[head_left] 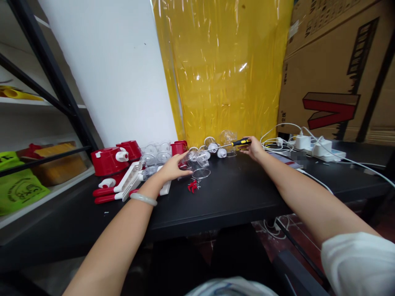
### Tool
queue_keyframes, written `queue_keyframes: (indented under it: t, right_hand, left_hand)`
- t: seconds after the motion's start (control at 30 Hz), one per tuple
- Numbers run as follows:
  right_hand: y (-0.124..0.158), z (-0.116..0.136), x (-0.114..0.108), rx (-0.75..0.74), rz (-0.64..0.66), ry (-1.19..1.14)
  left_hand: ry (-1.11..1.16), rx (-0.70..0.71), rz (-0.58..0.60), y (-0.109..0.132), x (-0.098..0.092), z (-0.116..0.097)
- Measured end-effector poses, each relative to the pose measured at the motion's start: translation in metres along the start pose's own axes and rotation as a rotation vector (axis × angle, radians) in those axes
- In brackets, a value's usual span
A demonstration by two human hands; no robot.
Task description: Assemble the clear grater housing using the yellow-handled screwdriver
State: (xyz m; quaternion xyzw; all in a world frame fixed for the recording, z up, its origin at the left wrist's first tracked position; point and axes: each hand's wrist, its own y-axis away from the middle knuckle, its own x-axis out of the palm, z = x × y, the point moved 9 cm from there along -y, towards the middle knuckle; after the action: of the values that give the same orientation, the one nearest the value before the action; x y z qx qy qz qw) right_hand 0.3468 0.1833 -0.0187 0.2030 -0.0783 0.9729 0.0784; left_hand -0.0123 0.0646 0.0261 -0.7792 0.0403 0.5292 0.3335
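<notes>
My left hand reaches across the black table and closes its fingers on a clear plastic cup lying among other clear parts. A pale bangle sits on that wrist. My right hand grips a screwdriver with a yellow and black handle, its shaft pointing left toward a clear jar. A small red part and a clear ring lie just in front of my left hand.
Red and white plastic appliance parts are piled at the table's left. White chargers on a power strip with cables lie at the right. A yellow plastic sheet, cardboard boxes and a metal shelf surround the table.
</notes>
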Motion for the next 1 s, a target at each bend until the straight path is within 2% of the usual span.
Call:
queue_keyframes:
  t: [0.23, 0.43, 0.6, 0.8, 1.0]
  right_hand:
    - [0.0010, 0.0081, -0.0001, -0.120, -0.002, 0.110]
    - [-0.0009, -0.0003, -0.0006, -0.013, 0.006, 0.025]
    - [0.0032, 0.0030, 0.0018, -0.030, 0.020, 0.000]
    - [0.0059, 0.0088, 0.0020, -0.101, 0.005, 0.110]
    - [0.0018, 0.0039, -0.0010, -0.017, -0.014, 0.006]
  left_hand:
    - [0.016, -0.009, 0.005, -0.0002, 0.0012, 0.0013]
    - [0.024, 0.001, 0.003, 0.0000, 0.0002, -0.0015]
    - [0.024, -0.004, 0.002, 0.0004, -0.0001, -0.0012]
    - [0.023, 0.007, 0.007, 0.0000, 0.0001, -0.0025]
    - [0.023, 0.001, 0.007, -0.0003, 0.0005, -0.0025]
